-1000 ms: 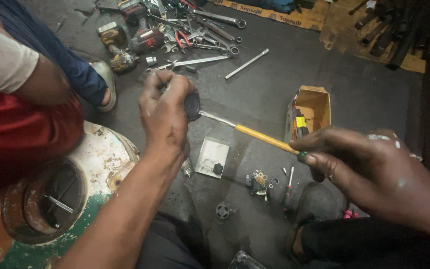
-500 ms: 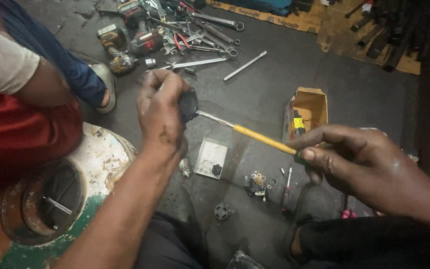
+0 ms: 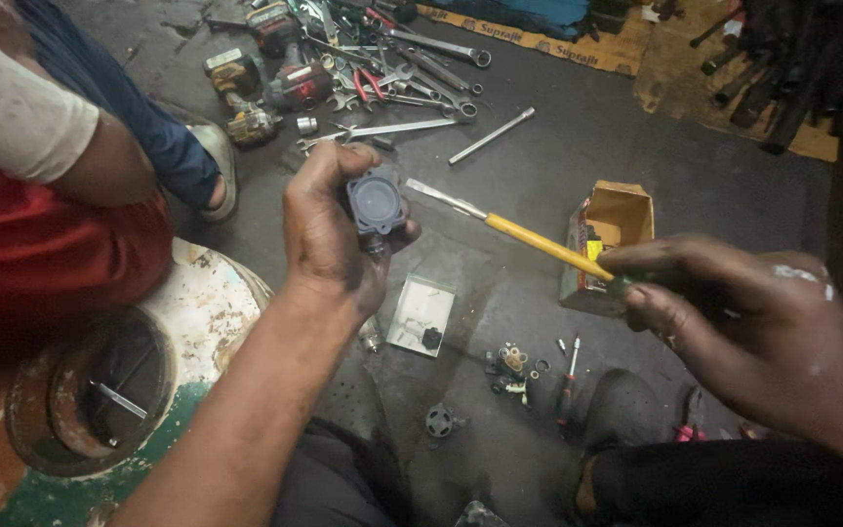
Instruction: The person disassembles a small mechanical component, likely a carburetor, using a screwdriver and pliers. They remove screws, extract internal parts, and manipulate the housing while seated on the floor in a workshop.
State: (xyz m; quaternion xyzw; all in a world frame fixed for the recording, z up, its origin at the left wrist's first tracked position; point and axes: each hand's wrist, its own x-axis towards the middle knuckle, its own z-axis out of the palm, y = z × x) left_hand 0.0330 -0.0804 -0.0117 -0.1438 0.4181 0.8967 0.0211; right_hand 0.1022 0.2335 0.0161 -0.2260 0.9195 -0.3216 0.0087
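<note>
Cardboard, brown and open-topped: one small box (image 3: 619,217) at three o'clock from the dark square part (image 3: 376,202), with yellow and dark items inside, too small to tell. One shallow pale tray (image 3: 420,312) at six o'clock from that part, holding a single small black piece. Left hand (image 3: 329,229) curled shut around the dark square part, round face turned up, above the floor at frame centre. Right hand (image 3: 734,327) pinched tight on the handle end of one yellow-shafted screwdriver (image 3: 519,232), flat tip just beside the part at three o'clock, contact unclear. Bare grey floor (image 3: 578,146) between box and spanner pile (image 3: 382,68) at twelve o'clock. One worn white-green round housing (image 3: 197,322) at eight o'clock, beside another person's red-clad knee (image 3: 41,263).
</note>
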